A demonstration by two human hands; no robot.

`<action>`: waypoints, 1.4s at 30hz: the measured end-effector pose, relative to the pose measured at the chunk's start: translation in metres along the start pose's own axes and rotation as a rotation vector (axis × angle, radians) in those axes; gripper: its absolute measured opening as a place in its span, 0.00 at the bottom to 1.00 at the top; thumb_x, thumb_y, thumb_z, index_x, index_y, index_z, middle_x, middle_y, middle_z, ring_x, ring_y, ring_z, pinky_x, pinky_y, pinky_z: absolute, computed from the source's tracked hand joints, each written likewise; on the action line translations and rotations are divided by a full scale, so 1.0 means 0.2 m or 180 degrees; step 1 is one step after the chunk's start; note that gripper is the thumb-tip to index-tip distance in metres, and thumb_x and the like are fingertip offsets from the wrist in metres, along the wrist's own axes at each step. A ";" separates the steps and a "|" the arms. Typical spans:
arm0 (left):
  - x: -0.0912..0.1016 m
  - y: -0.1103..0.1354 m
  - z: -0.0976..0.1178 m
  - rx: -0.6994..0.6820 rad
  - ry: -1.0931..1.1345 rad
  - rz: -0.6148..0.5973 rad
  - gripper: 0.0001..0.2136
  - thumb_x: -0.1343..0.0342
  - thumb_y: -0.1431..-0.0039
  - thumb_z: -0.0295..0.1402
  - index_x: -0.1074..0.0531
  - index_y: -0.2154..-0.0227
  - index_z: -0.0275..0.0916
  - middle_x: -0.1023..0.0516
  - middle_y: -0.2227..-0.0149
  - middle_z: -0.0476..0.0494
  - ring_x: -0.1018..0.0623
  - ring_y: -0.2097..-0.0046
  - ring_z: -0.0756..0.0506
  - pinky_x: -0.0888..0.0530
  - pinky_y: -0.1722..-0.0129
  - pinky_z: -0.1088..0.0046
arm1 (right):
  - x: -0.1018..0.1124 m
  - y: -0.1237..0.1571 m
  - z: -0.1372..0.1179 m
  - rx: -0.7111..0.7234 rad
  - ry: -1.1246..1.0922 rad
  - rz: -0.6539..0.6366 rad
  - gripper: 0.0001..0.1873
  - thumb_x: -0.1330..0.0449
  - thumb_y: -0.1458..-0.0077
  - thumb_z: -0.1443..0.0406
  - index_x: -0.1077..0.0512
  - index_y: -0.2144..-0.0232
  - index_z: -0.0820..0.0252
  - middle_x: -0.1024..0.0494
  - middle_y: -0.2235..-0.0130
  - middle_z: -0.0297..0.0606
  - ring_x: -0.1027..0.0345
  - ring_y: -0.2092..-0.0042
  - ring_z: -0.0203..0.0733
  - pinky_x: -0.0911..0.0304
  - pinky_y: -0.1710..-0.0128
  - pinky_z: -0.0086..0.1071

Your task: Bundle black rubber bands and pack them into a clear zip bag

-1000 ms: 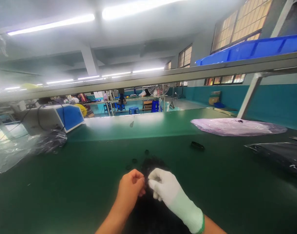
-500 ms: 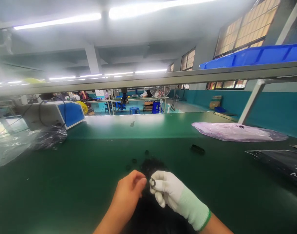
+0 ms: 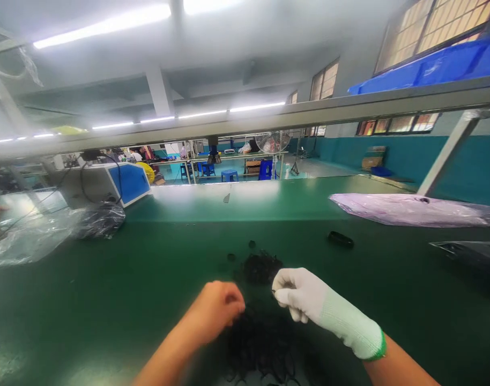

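Observation:
My bare left hand [image 3: 218,308] is closed in a loose fist over a heap of small black rings [image 3: 265,348] on the green table [image 3: 108,300]; what its fingers hold is hidden. My right hand [image 3: 305,295], in a white glove with a green cuff, is closed in a pinch, with a small dark piece at its fingertips. A second, smaller pile of black rings [image 3: 261,266] lies just beyond both hands. A few loose rings [image 3: 231,257] sit to its left.
A black oval part [image 3: 340,238] lies to the far right of the piles. A pale plastic bag [image 3: 414,210] and a dark bag [image 3: 470,252] lie at the right. At the left are clear plastic [image 3: 23,241], a black bundle [image 3: 100,221] and a blue-and-white machine [image 3: 108,185]. A metal rail [image 3: 269,120] crosses overhead.
My two hands, which met fingertip to fingertip over the rings, have drawn apart. The right hand moved right. The view swung slightly.

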State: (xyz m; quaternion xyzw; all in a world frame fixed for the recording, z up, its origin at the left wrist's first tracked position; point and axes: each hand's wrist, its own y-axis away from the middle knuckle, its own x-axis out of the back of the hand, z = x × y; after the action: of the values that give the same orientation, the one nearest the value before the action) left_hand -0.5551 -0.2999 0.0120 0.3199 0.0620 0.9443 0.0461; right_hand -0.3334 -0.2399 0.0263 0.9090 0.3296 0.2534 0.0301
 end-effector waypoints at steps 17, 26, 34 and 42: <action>-0.18 -0.15 -0.04 0.0411 0.0077 0.0460 0.08 0.57 0.45 0.35 0.36 0.71 0.38 0.27 0.75 0.48 0.31 0.78 0.52 0.38 0.78 0.78 | -0.12 -0.02 -0.04 0.0311 0.0890 0.0869 0.15 0.48 0.53 0.67 0.31 0.61 0.58 0.29 0.62 0.35 0.37 0.61 0.36 0.45 0.61 0.28; -0.07 -0.09 -0.01 0.0258 0.0163 0.1417 0.09 0.56 0.45 0.37 0.35 0.73 0.38 0.28 0.77 0.50 0.31 0.76 0.52 0.38 0.77 0.78 | -0.09 -0.02 -0.03 0.0344 0.0735 0.0811 0.03 0.53 0.58 0.69 0.40 0.79 0.62 0.37 0.80 0.29 0.45 0.77 0.29 0.56 0.77 0.26; 0.06 -0.32 -0.12 0.0192 -0.1892 0.0914 0.09 0.54 0.46 0.34 0.29 0.66 0.44 0.26 0.66 0.46 0.28 0.64 0.45 0.38 0.68 0.72 | 0.02 0.02 -0.02 -0.0243 0.1843 0.0374 0.02 0.50 0.62 0.70 0.40 0.79 0.61 0.33 0.75 0.33 0.45 0.74 0.33 0.53 0.76 0.28; 0.06 -0.55 -0.20 -0.0135 -0.1821 0.1082 0.05 0.51 0.49 0.27 0.30 0.71 0.38 0.30 0.65 0.42 0.32 0.57 0.43 0.39 0.56 0.67 | 0.09 0.03 0.01 -0.0094 0.1703 0.0580 0.12 0.50 0.55 0.69 0.30 0.67 0.58 0.30 0.68 0.36 0.38 0.69 0.35 0.47 0.70 0.28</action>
State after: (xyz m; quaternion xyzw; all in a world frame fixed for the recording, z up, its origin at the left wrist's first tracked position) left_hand -0.5833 -0.1939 -0.0290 0.5767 -0.0274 0.8115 -0.0899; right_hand -0.3181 -0.2334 0.0333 0.8351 0.2390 0.4907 -0.0677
